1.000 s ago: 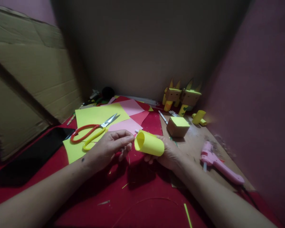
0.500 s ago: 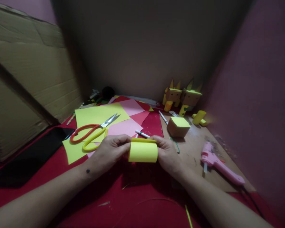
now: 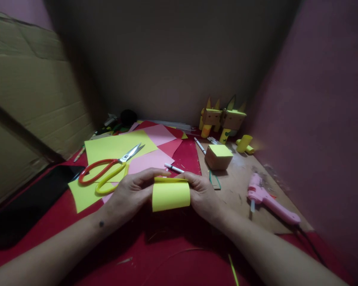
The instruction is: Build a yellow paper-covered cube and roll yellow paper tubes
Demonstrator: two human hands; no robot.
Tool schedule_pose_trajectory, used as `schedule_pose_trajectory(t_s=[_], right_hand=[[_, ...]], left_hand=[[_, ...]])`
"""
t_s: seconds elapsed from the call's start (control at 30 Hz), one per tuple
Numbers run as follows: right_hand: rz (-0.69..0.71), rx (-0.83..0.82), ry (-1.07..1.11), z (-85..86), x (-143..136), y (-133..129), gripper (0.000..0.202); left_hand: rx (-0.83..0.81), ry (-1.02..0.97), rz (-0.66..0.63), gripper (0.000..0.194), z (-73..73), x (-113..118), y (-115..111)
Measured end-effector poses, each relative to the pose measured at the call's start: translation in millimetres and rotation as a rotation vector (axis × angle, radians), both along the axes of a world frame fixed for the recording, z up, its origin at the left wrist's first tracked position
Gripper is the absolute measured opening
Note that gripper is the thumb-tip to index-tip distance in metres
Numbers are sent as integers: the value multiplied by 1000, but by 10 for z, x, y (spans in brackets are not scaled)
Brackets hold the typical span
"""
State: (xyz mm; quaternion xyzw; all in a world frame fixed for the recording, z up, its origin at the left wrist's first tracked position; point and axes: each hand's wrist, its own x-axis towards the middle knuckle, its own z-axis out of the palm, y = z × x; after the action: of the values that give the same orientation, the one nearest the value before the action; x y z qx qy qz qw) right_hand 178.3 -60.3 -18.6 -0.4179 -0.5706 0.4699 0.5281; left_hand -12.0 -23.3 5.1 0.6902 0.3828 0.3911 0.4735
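A curled strip of yellow paper [image 3: 171,196] is held up between my two hands, its outer face bowed toward me. My left hand [image 3: 136,190] grips its left end, thumb and fingers closed. On the other end my right hand [image 3: 201,192] is closed, with the thumb near the top edge. Some fingertips are hidden behind the paper. Just beyond the hands lies a white marker [image 3: 173,167]. Scissors [image 3: 111,169] with one red and one yellow handle rest on yellow sheets [image 3: 107,147] left of my left hand.
A cardboard box with a yellow top [image 3: 218,157] sits on a brown board [image 3: 238,198] at right, near a pink glue gun [image 3: 271,202]. Behind stand cardboard figures [image 3: 223,119] and yellow paper tubes [image 3: 244,143]. A dark flat object [image 3: 32,206] lies left, beside a cardboard panel [image 3: 26,79].
The view has shifted slightly, so most things appear further left. The yellow paper stays in both hands and sits a little lower in view, tilted slightly more.
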Motion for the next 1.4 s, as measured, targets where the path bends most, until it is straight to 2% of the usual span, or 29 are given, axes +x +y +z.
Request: schedule_pose_trajectory(t_s=[0.1,0.23,0.4,0.5,0.6,0.77,0.83,0.9,0.97,1.1,1.2,1.23,1.27,1.4], right_hand=[[10,-68,53,25,-13,3,11],[48,-134,127,30,-25,27,12],[-29,-86,74,13,14,24,17],[-35,-11,-51,6,43,10,20],[-77,-3,-63,10,40,-1,19],[-150,-21,34,41,0,-3,19],[-81,-5,-26,71,22,9,20],[13,-7,-115,113,81,27,27],[100,-9,-147,160,157,38,39],[302,1,-135,197,211,9,65],[255,-19,-322,147,106,-37,103],[218,-10,-360,126,59,-48,108],[194,7,-366,106,16,-54,106],[165,89,-341,81,-63,-49,71]], left_hand=[[60,18,14,15,-5,-15,-22],[-98,23,27,15,67,-5,-20],[-282,94,-6,19,120,22,5],[-286,112,1,20,136,28,-7],[-260,133,32,20,152,27,-15],[-192,61,104,19,175,32,5],[-165,63,113,15,188,18,23],[-136,115,64,13,201,-15,57],[-63,214,-12,14,213,-55,106],[224,505,-127,16,277,-65,211],[322,638,-175,14,390,41,247],[348,678,-177,15,432,92,249],[373,720,-178,17,472,144,247],[431,884,-231,22,544,285,222]])
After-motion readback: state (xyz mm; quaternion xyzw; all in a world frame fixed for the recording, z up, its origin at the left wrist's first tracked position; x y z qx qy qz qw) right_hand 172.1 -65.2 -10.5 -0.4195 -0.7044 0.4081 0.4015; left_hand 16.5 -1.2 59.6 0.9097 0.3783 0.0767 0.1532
